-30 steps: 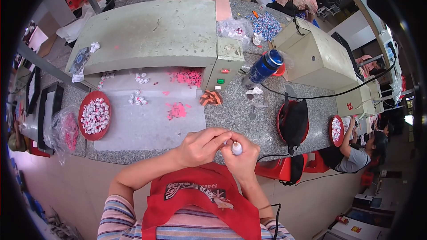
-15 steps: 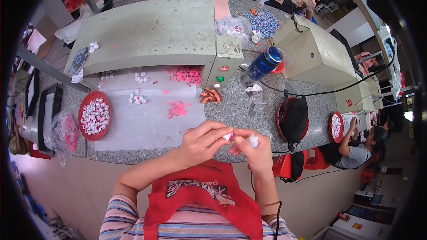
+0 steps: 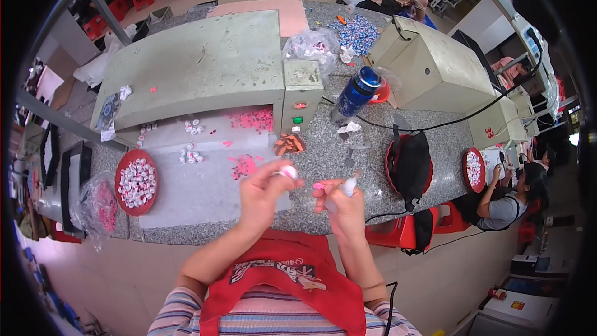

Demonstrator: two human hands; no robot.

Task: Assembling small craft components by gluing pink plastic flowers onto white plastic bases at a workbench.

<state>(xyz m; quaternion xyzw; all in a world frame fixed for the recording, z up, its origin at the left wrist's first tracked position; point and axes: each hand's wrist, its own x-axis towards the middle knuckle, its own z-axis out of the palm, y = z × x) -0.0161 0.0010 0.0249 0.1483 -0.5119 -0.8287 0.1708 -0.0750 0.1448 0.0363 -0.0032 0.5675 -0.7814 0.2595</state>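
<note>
My left hand (image 3: pixel 264 191) is raised over the front edge of the granite worktop (image 3: pixel 360 168), its fingertips pinched on a small white and pink piece (image 3: pixel 287 172). A hand's width to the right, my right hand (image 3: pixel 341 208) grips a small white tube-like piece (image 3: pixel 348 185) and has a tiny pink bit (image 3: pixel 318 185) at its fingertips. The two hands are apart. Just beyond them a pile of small pink parts (image 3: pixel 244 165) lies on a grey sheet (image 3: pixel 193 193).
A red dish of white parts (image 3: pixel 136 182) sits at the left, a green machine housing (image 3: pixel 199 68) behind, with a blue bottle (image 3: pixel 354 94), orange pieces (image 3: pixel 290 144) and a black and red bag (image 3: pixel 410 163) to the right. Another person (image 3: pixel 507 202) works at far right.
My hands were joined around one white piece; they have come apart, the right moving right with the white tube, the left keeping a small piece.
</note>
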